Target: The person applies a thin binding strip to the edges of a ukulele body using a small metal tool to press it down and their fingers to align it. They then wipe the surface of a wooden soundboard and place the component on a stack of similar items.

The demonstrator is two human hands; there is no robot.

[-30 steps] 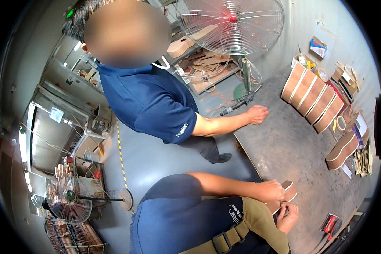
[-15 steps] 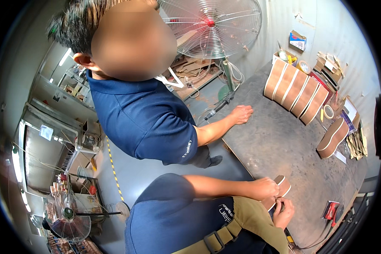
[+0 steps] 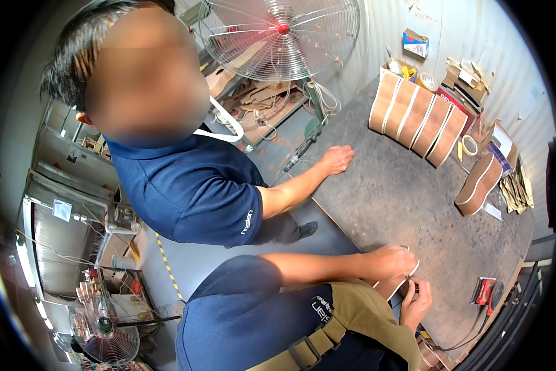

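A brown wooden ukulele body point(image 3: 389, 288) with white edging is at the table's near edge, mostly covered by my hands. My left hand point(image 3: 386, 262) is closed over its upper part, the fingers curled toward the white edge. Close against the same piece, my right hand point(image 3: 417, 301) has its thumb and fingers pinched together around something small and dark that I cannot make out. Another ukulele body point(image 3: 479, 185), showing its curved side, stands apart at the right of the table. Several more bodies point(image 3: 417, 117) stand in a row farther back.
Across the grey table point(image 3: 407, 204) a co-worker's hand point(image 3: 338, 159) rests at its left edge. A red box point(image 3: 483, 289) and a red-and-black tool point(image 3: 495, 298) with a cord lie at the right. Tape rolls point(image 3: 469, 145) and cartons line the wall. A large fan point(image 3: 283, 29) stands behind.
My view has shifted, so most things sit farther left. My left hand has moved forward along the ukulele body and covers more of it. The co-worker's hand still rests on the table.
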